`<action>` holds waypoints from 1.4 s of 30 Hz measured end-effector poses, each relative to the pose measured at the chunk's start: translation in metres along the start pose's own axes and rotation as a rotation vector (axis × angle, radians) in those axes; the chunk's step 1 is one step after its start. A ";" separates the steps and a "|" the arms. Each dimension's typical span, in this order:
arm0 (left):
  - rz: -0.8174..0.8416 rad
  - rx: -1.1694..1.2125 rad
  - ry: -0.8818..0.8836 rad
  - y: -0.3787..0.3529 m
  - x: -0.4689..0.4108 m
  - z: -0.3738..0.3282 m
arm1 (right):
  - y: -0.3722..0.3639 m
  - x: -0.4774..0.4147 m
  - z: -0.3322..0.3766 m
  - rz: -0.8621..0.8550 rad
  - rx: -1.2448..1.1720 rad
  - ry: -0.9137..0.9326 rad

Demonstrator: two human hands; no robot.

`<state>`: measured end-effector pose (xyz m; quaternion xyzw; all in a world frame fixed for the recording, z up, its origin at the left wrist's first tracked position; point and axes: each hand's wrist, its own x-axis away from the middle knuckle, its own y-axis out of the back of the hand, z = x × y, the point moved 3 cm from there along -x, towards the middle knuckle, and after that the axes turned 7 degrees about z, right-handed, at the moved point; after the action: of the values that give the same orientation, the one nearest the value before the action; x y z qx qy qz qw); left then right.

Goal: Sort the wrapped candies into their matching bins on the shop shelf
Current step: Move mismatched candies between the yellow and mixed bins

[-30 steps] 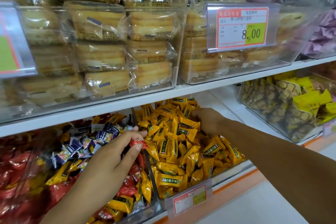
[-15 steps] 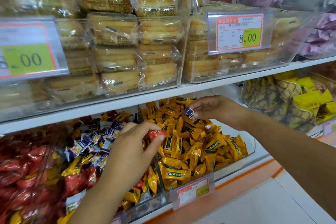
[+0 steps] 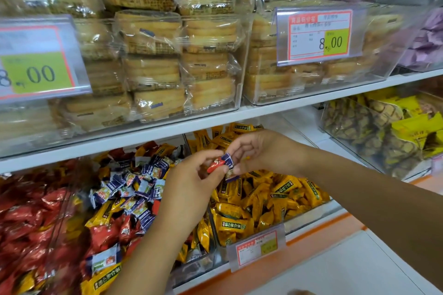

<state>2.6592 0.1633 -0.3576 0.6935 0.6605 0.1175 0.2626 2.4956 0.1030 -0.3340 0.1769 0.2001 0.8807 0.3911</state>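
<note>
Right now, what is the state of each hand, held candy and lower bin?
Left hand: pinches small red wrapped candy.
Right hand: pinches small blue-and-white wrapped candy.
Clear plastic right bin: filled with yellow wrapped candies.
Clear plastic middle bin: holds mixed red, blue, yellow candies.

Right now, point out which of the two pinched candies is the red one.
The red candy is the one pinched in the left hand. The blue candy beside it is pinched in the right hand.
</note>
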 end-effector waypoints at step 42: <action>0.015 -0.085 0.065 0.016 0.002 0.021 | 0.048 0.012 -0.013 0.226 0.625 -0.368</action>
<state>2.6839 0.1614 -0.3677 0.6824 0.6581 0.1697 0.2691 2.4521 0.0803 -0.3195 0.4638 0.3647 0.7683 0.2482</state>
